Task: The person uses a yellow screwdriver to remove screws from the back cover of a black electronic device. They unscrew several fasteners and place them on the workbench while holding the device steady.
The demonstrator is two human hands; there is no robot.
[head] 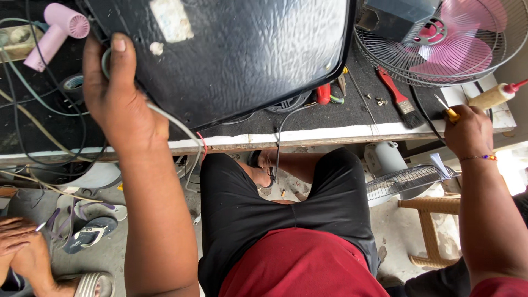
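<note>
My left hand (pixel 118 93) grips the near left corner of a large black glossy panel (pixel 231 49) that lies tilted on the dark workbench (pixel 330 118), thumb on top of it. A grey cable (pixel 176 124) runs from under that hand over the bench edge. My right hand (pixel 467 129) is closed round a small yellow-handled tool (pixel 448 111), its tip pointing up-left, near the bench's right edge. It hovers just below a fan with pink blades (pixel 456 44) inside a wire grille.
A pink hair dryer (pixel 55 33), tape roll (pixel 71 82) and tangled cables lie at the left. A red-handled brush (pixel 399 99), red tool (pixel 323 93) and a glue bottle (pixel 492 96) sit at the right. Another person's hands (pixel 22 247), sandals, a spare grille (pixel 407 181) and wooden stool (pixel 434 231) are below.
</note>
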